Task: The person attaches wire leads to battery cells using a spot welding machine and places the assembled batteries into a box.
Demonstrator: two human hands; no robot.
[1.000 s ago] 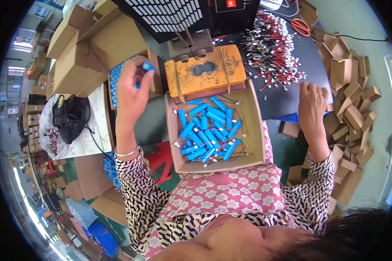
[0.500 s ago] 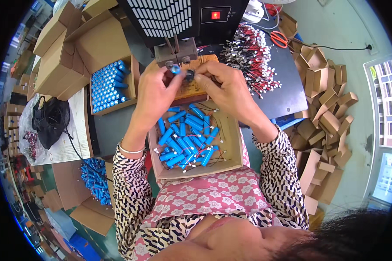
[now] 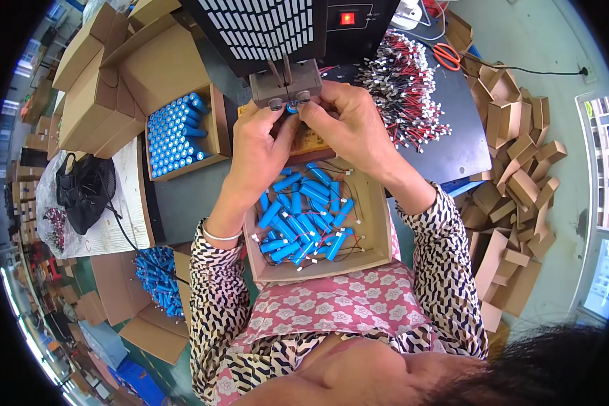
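Under the metal head (image 3: 285, 82) of a black spot-welding machine (image 3: 257, 34), a blue cylindrical battery cell (image 3: 291, 107) shows its end between my hands. My left hand (image 3: 264, 142) pinches the cell from the left, thumb and fingers closed. My right hand (image 3: 348, 128) is closed too, its fingertips pressed up against the cell's top beneath the welding head; what they grip is hidden. Below my wrists, a shallow cardboard tray (image 3: 379, 250) holds several blue cells with red and black wires and white plugs.
At the left stands an open carton (image 3: 216, 125) of upright blue cells (image 3: 176, 139). A pile of wire leads (image 3: 406, 95) lies right of the machine, beside orange-handled scissors (image 3: 446, 57). Small cardboard boxes (image 3: 521, 183) heap up at the right. Lower left, a box holds more wired cells (image 3: 157, 281).
Both hands have brought the cell further up under the welding head and closer together. The small dark thing by my right fingertips is now out of sight. The whole view has shifted slightly.
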